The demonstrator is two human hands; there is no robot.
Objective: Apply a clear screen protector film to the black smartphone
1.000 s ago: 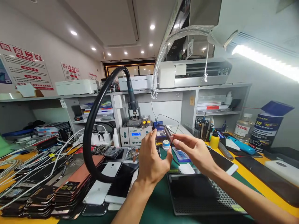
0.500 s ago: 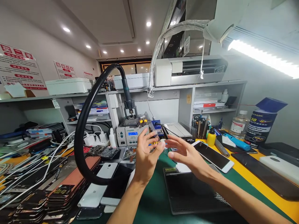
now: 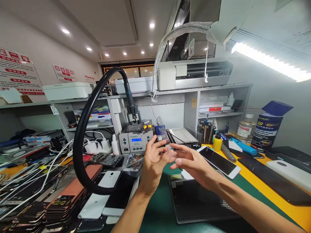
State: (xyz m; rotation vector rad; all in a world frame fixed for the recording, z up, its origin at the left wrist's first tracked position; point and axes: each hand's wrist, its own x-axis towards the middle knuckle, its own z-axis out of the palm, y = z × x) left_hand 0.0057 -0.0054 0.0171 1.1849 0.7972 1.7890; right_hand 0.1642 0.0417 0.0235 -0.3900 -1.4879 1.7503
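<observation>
My left hand (image 3: 153, 161) is raised over the mat with its palm turned up, thumb and fingers closed on a thin clear plastic film (image 3: 162, 132). The film stands up from the fingers and is hard to see against the background. My right hand (image 3: 194, 163) comes in from the right, its fingertips at the left thumb and the film's lower end. Its thumb and fingers stay apart. Below both hands, a dark flat pad (image 3: 199, 202) with a perforated edge lies on the green mat (image 3: 156, 210).
A hot-air station (image 3: 137, 140) with a looping black hose (image 3: 81, 136) stands behind on the left. Stacked phone parts (image 3: 60, 200) and white phones (image 3: 97, 200) lie left. Rightward are a white-framed phone (image 3: 220, 161), a yellow bottle (image 3: 218, 142) and a spray can (image 3: 267, 132).
My right hand has moved left, so its fingertips now meet my left hand, where a gap showed before. The view has shifted slightly; the items on the bench stay put.
</observation>
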